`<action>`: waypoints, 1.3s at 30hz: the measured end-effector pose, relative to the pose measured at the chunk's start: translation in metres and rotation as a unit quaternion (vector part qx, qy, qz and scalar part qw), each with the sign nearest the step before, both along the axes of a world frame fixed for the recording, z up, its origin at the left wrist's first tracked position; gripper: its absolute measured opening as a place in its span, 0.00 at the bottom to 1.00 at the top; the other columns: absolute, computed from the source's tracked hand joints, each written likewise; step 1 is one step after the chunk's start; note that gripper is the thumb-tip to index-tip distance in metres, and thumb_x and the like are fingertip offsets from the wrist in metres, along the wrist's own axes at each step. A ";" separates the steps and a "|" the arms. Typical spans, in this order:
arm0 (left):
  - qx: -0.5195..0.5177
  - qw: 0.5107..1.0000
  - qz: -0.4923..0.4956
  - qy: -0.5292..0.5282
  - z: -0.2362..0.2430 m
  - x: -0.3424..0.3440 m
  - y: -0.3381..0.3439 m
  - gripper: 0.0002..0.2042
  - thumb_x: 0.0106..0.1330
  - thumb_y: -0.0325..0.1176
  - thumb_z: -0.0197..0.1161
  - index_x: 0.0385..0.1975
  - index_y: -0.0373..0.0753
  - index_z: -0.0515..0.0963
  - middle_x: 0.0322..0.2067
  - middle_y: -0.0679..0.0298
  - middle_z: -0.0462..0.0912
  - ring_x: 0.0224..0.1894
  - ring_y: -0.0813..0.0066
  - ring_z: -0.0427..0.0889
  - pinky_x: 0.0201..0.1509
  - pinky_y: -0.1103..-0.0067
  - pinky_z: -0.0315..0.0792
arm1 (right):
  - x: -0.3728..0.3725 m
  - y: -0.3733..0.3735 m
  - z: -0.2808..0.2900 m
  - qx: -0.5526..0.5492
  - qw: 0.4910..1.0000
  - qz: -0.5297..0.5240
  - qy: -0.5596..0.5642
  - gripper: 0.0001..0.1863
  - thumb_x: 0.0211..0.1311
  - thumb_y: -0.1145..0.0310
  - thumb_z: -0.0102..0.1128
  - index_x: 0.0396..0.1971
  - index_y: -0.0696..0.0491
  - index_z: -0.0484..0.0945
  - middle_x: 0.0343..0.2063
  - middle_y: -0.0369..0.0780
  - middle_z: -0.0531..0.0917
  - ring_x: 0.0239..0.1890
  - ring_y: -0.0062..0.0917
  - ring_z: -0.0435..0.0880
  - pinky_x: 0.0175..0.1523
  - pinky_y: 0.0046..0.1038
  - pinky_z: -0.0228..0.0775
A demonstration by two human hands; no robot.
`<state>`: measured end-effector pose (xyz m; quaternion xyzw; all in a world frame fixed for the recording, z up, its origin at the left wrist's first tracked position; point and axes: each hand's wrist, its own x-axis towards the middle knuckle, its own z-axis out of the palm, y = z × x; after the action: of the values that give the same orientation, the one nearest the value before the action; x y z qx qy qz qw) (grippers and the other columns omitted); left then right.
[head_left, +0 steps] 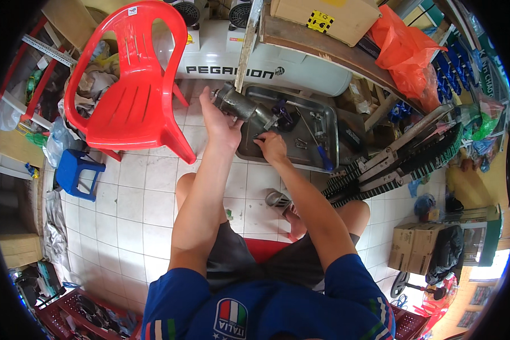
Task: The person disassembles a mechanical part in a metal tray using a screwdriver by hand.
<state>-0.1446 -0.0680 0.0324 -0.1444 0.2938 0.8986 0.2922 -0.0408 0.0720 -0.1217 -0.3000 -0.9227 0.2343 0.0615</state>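
Note:
My left hand [221, 122] grips a dark metal cylindrical part [238, 105], holding it tilted above a metal tray [249, 153]. My right hand [271, 146] is just below the part's lower end, fingers bent and pinched; what they hold is too small to make out. In the tray lie a purple-and-black piece [281, 110], a long thin metal rod, a blue-handled screwdriver [326, 158] and several small metal fittings [317, 127].
A red plastic chair [130, 113] and blue stool [76, 173] stand left. A white tank [209, 68] lies behind the tray, beside a wooden shelf [300, 39]. A long black-and-metal track assembly [391, 164] leans right of the tray. Cardboard boxes [413, 246] sit lower right.

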 end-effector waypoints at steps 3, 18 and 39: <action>0.013 1.000 0.003 -0.013 0.006 0.002 0.003 0.28 0.66 0.62 0.50 0.49 0.42 0.74 0.49 0.59 0.75 0.54 0.66 0.73 0.65 0.63 0.62 | 0.001 0.000 -0.003 0.019 1.000 0.013 0.002 0.13 0.56 0.54 0.70 0.37 0.45 0.88 0.41 0.42 0.86 0.45 0.40 0.84 0.50 0.39 0.77; 0.062 0.988 -0.136 0.046 -0.032 0.018 0.031 0.34 0.68 0.66 0.43 0.53 0.39 0.73 0.53 0.56 0.75 0.57 0.63 0.73 0.67 0.65 0.61 | 0.032 -0.012 0.162 -0.051 0.963 0.094 0.249 0.29 0.53 0.60 0.76 0.54 0.54 0.77 0.41 0.45 0.85 0.40 0.28 0.86 0.43 0.26 0.78; 0.033 0.978 -0.195 0.067 -0.033 0.050 0.047 0.27 0.68 0.64 0.51 0.49 0.46 0.76 0.44 0.64 0.81 0.45 0.69 0.77 0.49 0.72 0.70 | 0.053 0.011 0.155 -0.627 0.743 -0.082 0.219 0.27 0.61 0.48 0.67 0.41 0.61 0.79 0.31 0.44 0.85 0.29 0.28 0.86 0.41 0.30 0.83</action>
<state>-0.0949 -0.0209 -0.0004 -0.0139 0.3057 0.8409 0.4463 0.0123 0.0828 0.0329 -0.2859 -0.5007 0.8132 0.0790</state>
